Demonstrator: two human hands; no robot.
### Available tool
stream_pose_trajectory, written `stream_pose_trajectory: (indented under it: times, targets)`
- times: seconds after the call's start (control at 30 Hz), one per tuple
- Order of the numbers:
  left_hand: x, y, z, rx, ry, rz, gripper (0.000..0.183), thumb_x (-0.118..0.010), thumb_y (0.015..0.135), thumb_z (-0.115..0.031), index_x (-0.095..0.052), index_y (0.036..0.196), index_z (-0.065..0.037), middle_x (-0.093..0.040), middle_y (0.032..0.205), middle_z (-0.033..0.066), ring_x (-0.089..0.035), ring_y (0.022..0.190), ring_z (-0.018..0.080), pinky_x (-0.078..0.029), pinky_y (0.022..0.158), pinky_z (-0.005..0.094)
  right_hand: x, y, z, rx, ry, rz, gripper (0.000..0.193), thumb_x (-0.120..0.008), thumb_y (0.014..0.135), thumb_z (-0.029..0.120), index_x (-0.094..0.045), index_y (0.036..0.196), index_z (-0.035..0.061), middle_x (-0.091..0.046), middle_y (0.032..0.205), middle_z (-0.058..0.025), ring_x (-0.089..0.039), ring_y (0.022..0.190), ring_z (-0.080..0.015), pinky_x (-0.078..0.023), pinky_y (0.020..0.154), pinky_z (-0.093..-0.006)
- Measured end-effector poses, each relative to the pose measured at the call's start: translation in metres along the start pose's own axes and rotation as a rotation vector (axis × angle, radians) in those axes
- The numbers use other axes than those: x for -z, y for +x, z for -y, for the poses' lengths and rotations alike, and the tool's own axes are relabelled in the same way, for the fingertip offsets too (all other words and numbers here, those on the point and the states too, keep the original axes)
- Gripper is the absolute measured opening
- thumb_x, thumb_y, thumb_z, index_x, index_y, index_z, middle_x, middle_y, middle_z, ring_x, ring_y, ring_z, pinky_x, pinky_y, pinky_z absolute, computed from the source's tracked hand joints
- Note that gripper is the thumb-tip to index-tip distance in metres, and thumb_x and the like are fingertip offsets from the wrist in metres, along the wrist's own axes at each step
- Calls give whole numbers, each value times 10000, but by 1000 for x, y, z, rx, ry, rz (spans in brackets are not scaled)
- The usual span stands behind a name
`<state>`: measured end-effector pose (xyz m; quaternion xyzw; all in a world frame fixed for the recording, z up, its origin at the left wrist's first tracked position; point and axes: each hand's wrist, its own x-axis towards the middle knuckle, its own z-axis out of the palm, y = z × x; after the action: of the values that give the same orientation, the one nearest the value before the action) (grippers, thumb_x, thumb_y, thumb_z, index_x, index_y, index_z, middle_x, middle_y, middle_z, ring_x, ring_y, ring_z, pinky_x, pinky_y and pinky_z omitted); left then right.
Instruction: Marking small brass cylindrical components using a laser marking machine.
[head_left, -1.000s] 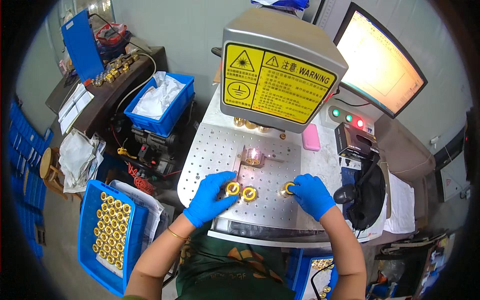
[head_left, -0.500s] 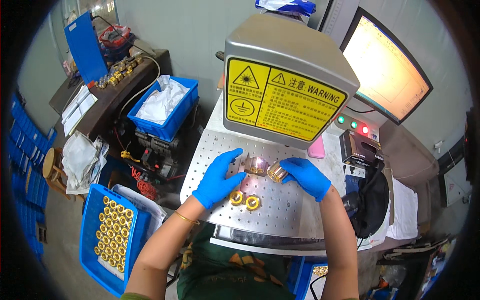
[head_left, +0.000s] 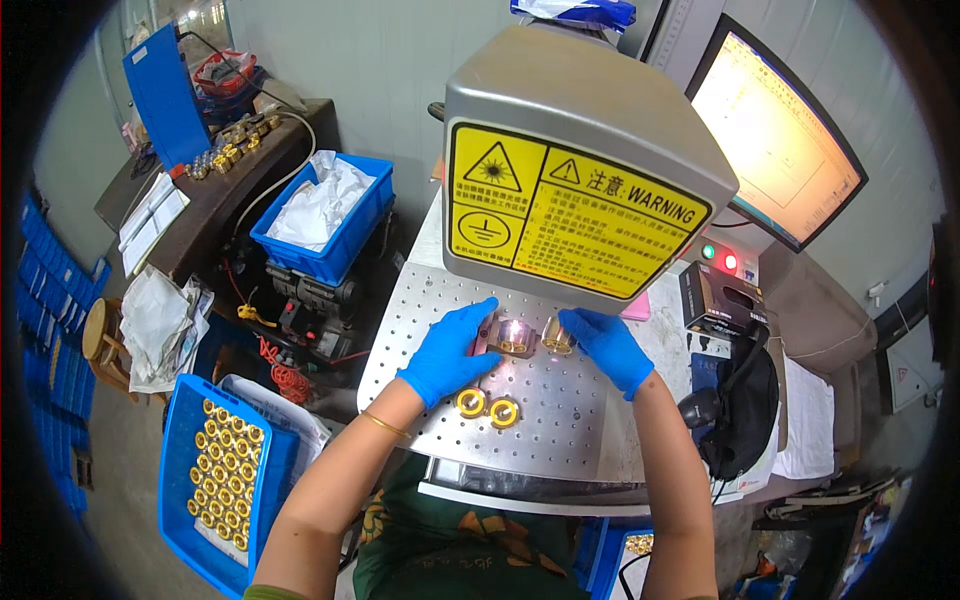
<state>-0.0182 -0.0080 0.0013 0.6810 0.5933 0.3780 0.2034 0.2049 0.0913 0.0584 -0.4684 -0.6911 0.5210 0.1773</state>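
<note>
On the perforated metal plate [head_left: 540, 440], a shiny ring-shaped metal fitting [head_left: 515, 340] sits under the marking machine head, with a bright spot of light on it. My left hand [head_left: 452, 350], in a blue glove, is beside it, thumb and fingers apart around the small block at its left side. My gloved right hand [head_left: 608, 350] grips a second brass-coloured fitting [head_left: 557, 338] just right of the first. Closer to me, two gold rings, a left one [head_left: 470, 403] and a right one [head_left: 504, 412], lie side by side on the plate.
The grey machine head [head_left: 590, 180] with a yellow warning label overhangs the plate. A lit monitor [head_left: 775, 130] stands at the right, near a black box [head_left: 720, 300] and black bag [head_left: 745, 410]. A blue crate [head_left: 180, 500] of gold fittings is at lower left.
My left hand has shifted slightly right, closer to the fitting under the head. The fitting in my right hand is now less tilted, and the light on the other one is brighter.
</note>
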Motion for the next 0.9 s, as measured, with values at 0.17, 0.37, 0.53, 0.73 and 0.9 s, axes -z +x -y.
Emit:
stream_pose_trajectory:
  times: [0.17,0.37,0.53,0.73,0.9]
  targets:
    - [-1,2,-2,-4,46,22,706,-715,738,-268,-400,1335,-59,-504,1264,182,-489,1131,349,-395,978,403,-8,5,-7,91,62,-42,398,-533,918,347,-600,1058,-19,-638,908,-114,-575,836,-168,-454,794,-291]
    - [-1,3,-4,16,107,57,706,-715,737,-285,-398,1333,-79,-486,1278,172,-481,1135,346,-388,982,402,-16,5,-12,141,-74,-97,415,-489,934,367,-586,1074,-12,-638,928,-122,-582,846,-171,-452,803,-297]
    - [-2,4,-4,6,111,61,700,-716,735,-286,-401,1326,-81,-483,1265,173,-477,1134,344,-386,984,397,-19,9,-18,203,-88,-142,411,-464,941,356,-578,1074,-15,-621,986,-171,-595,892,-254,-450,822,-330]
    - [-4,8,-6,-61,133,27,702,-739,709,-271,-424,1308,-86,-496,1229,178,-473,1131,347,-391,973,398,-19,19,-31,325,-109,-167,348,-440,955,311,-575,958,-10,-583,883,-177,-571,828,-281,-441,778,-353]
    - [-6,15,-6,-111,188,43,686,-743,708,-278,-445,1293,-82,-504,1215,178,-473,1121,349,-394,961,407,-18,26,-38,366,-143,-154,316,-430,954,274,-561,874,-2,-557,828,-174,-540,776,-301,-425,731,-376]
